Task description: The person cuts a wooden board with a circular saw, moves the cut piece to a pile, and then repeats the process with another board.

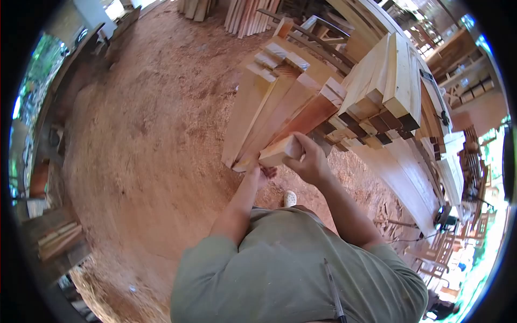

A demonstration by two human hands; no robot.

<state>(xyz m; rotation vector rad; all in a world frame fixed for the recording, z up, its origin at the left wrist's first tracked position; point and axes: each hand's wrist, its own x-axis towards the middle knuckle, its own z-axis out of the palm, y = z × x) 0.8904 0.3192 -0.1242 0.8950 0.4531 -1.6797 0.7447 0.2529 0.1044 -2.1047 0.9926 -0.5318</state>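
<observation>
Head view looks down past a green shirt [291,269] at two bare forearms raised in front of the body. Right hand [311,160] is closed around a short pale block [277,152]; its fingers wrap over the block's near end, and the thumb side faces the camera. The block lies nearly level, tilted a little down to the left, with its far end pointing toward the foot of some planks [269,107]. Left hand [262,172] sits just beneath the block's lower end, touching or almost touching it. Only a few fingers show under the wood, so I cannot tell whether that hand grips or merely supports.

The planks lean together just beyond the block, their cut ends up. To their right, thicker boards [388,81] lie stacked with dark and pale ends facing the camera. Sawdust covers the floor [145,151] all around. A white shoe [290,198] shows between the two forearms, below the hands. A pen [334,290] is clipped to the front of the shirt. Wooden chairs [436,253] stand at the far right edge.
</observation>
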